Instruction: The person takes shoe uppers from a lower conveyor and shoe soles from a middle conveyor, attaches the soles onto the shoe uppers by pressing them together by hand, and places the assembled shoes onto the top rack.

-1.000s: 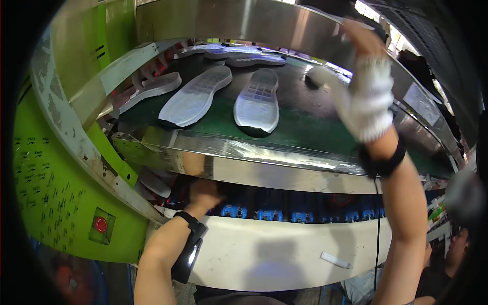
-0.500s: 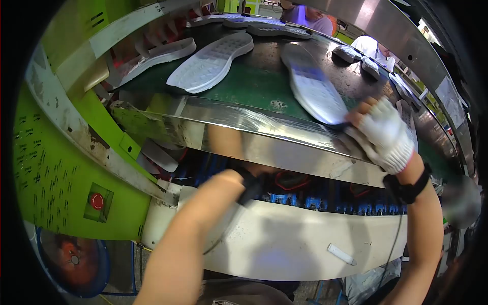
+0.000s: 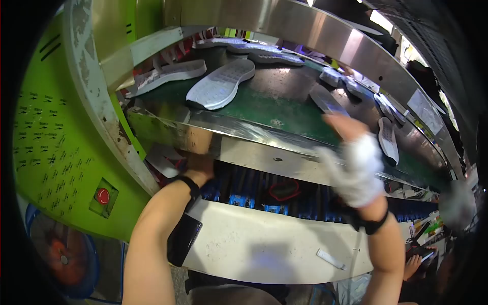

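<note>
My right hand (image 3: pixel 358 157), in a white glove with bare fingertips, is blurred over the metal edge of the belt. Its fingers look stretched out and apart. Just beyond the fingertips lies a grey shoe sole (image 3: pixel 328 99), its near end hidden by the hand. My left hand (image 3: pixel 202 165) is bare and reaches under the metal ledge on the left, its fingers hidden. Beside it, in the gap below the ledge, is a pale grey sole (image 3: pixel 163 161). A large white sole (image 3: pixel 222 85) rests on the green belt (image 3: pixel 277 114) above.
More soles (image 3: pixel 173 76) lie along the belt, some at its far side and right. Below the ledge run blue rollers (image 3: pixel 241 198) with a red-rimmed dark item (image 3: pixel 284 190). A white strip (image 3: pixel 330 259) lies on the pale shelf (image 3: pixel 284 234). A red button (image 3: pixel 102 196) sits on the green panel.
My left hand has moved left toward the sole under the ledge. My right hand has shifted left and is more blurred. The view has also turned.
</note>
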The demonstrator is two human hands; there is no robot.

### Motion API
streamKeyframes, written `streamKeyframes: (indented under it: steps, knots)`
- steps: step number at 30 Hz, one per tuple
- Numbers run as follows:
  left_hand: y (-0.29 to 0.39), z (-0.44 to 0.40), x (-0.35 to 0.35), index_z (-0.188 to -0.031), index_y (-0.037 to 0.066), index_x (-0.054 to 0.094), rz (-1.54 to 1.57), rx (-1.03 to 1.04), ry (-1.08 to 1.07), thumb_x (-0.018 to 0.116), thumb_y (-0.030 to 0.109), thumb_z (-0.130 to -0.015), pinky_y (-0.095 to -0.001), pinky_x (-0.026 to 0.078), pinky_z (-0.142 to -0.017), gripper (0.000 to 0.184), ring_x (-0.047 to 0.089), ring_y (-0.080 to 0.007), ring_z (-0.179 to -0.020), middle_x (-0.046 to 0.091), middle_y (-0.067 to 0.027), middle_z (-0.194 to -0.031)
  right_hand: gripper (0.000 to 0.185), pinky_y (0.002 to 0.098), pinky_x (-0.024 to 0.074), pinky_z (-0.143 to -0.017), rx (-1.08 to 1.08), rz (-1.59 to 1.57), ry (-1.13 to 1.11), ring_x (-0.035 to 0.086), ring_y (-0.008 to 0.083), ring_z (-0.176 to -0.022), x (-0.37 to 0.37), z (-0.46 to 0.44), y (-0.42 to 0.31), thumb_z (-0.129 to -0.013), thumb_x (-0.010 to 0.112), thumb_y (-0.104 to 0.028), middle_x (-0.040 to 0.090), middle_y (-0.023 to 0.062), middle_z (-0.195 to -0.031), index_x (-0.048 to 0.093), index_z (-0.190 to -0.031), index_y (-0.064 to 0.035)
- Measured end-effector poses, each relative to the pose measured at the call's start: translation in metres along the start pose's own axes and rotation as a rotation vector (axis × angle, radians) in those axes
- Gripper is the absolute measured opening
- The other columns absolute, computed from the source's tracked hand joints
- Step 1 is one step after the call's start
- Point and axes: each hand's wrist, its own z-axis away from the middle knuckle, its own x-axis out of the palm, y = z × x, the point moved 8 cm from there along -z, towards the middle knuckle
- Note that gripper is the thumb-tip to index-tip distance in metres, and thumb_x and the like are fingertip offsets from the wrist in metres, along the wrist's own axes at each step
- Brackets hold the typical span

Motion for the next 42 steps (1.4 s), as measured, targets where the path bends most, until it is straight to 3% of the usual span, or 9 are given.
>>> streamKeyframes:
  steps: [4,5,7,13,19,21,27,38,42]
  knots:
    - [0.091,0.076,-0.026,-0.138,0.003,0.063,0.027,0.544,0.423,0.093,0.037,-0.062,-0.0531,0.055,-0.102,0.088,0.065,-0.0406,-0.126,0.065,-0.0257,-0.137,0.062,0.0481,0.0549,-0.097,0.085,-0.292,-0.088,0.068,0.0421,-0.113,0.121,-0.080,-0.057,-0.089,0.079,-0.037,0.071,0.0247,-0.119,0.062,-0.137,-0.0011]
    - [0.116,0.133,-0.073,-0.107,0.005,0.073,0.040,0.696,0.423,0.084,0.023,-0.066,-0.0456,0.059,-0.077,0.047,0.074,-0.0311,-0.089,0.073,-0.0136,-0.088,0.064,0.0496,0.0543,-0.099,0.133,-0.276,-0.247,0.068,0.0427,-0.115,0.146,-0.100,-0.066,-0.090,0.076,-0.043,0.071,0.0253,-0.122,0.062,-0.137,-0.0006]
    - [0.146,0.194,-0.090,-0.110,0.002,0.066,0.115,0.809,0.358,0.082,0.016,-0.068,-0.0464,0.059,-0.073,0.047,0.073,-0.0347,-0.089,0.071,-0.0171,-0.097,0.058,0.0500,0.0546,-0.099,0.203,-0.273,-0.380,0.069,0.0420,-0.113,0.182,-0.122,-0.073,-0.095,0.067,-0.048,0.072,0.0258,-0.120,0.068,-0.128,-0.0010]
    - [0.189,0.281,0.002,-0.114,0.005,0.064,0.049,1.019,0.262,0.070,0.012,-0.082,-0.0411,0.059,-0.062,0.034,0.070,-0.0299,-0.093,0.067,-0.0129,-0.097,0.029,0.0509,0.0588,-0.084,0.144,-0.061,-0.004,0.071,0.0406,-0.093,0.181,-0.127,-0.058,-0.096,0.063,-0.024,0.072,0.0235,-0.105,0.070,-0.107,0.0021]
    - [0.203,0.367,0.017,-0.144,0.006,0.055,0.028,1.418,0.467,0.054,0.027,-0.096,-0.0535,0.036,-0.122,0.052,0.048,-0.0295,-0.146,0.056,-0.0163,-0.149,0.024,0.0425,0.0573,-0.083,0.086,-0.684,0.917,0.068,0.0291,-0.094,-0.055,0.004,-0.021,-0.103,0.061,-0.017,0.067,0.0175,-0.107,0.061,-0.120,-0.0011]
    - [0.216,0.351,0.057,-0.146,0.006,0.053,-0.006,1.365,0.511,0.058,0.034,-0.095,-0.0498,0.036,-0.122,0.058,0.050,-0.0300,-0.143,0.057,-0.0165,-0.147,0.030,0.0380,0.0554,-0.091,-0.122,-1.130,1.044,0.064,0.0237,-0.101,-0.112,0.069,-0.009,-0.107,0.051,-0.020,0.064,0.0149,-0.112,0.056,-0.131,-0.0044]
    - [0.232,0.322,0.029,-0.134,0.000,0.060,0.142,1.255,0.569,0.068,0.040,-0.087,-0.0474,0.040,-0.116,0.063,0.057,-0.0315,-0.128,0.062,-0.0166,-0.133,0.015,0.0346,0.0527,-0.068,0.556,-0.014,0.103,0.066,0.0228,-0.071,-0.087,0.158,-0.035,-0.099,0.071,-0.015,0.068,0.0133,-0.083,0.068,-0.095,-0.0017]
    - [0.132,0.258,-0.079,-0.124,-0.006,0.063,1.457,0.426,0.702,0.070,0.025,-0.101,-0.0375,0.058,-0.085,0.039,0.075,-0.0315,-0.094,0.075,-0.0206,-0.104,0.036,0.0353,0.0539,-0.096,1.077,-0.574,0.926,0.068,0.0186,-0.100,-0.008,0.330,-0.042,-0.111,0.058,-0.032,0.073,0.0103,-0.114,0.070,-0.121,0.0009]
    - [0.154,0.279,-0.002,-0.136,-0.007,0.054,1.740,0.432,0.585,0.070,0.033,-0.101,-0.0385,0.054,-0.096,0.056,0.069,-0.0236,-0.107,0.070,-0.0195,-0.118,0.040,0.0338,0.0510,-0.079,1.102,-0.189,0.438,0.063,0.0178,-0.083,-0.027,0.294,-0.044,-0.112,0.049,-0.032,0.071,0.0072,-0.097,0.070,-0.108,0.0018]
